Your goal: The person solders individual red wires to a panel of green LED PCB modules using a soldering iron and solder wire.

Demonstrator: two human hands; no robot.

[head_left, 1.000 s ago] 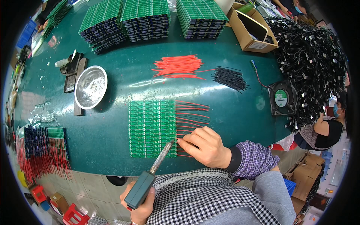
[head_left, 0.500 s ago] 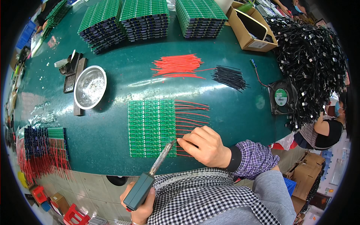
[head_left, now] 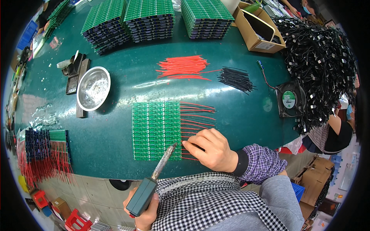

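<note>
A green circuit board panel [head_left: 156, 131] lies flat on the table, with a row of red and black wires [head_left: 198, 115] sticking out from its right edge. My left hand [head_left: 145, 221] is closed around the dark green handle of a soldering iron [head_left: 142, 197]. The iron's tip rests over the panel near its lower right edge; whether it touches cannot be told. My right hand [head_left: 216, 151] is closed in a pinch at that edge, thumb and fingertips on a wire that they mostly hide.
Behind the panel lie loose red wires [head_left: 183, 67] and black wires [head_left: 235, 80]. A metal bowl [head_left: 93, 88] stands left, a small fan [head_left: 290, 99] right. Stacked panels [head_left: 206, 19] and a cardboard box [head_left: 259, 29] line the back. Wired boards [head_left: 44, 148] lie left; black cables [head_left: 320, 57] heap right.
The soldering iron has shifted slightly left, its tip drawing back a little from the panel's edge. My right hand stays nearly in place.
</note>
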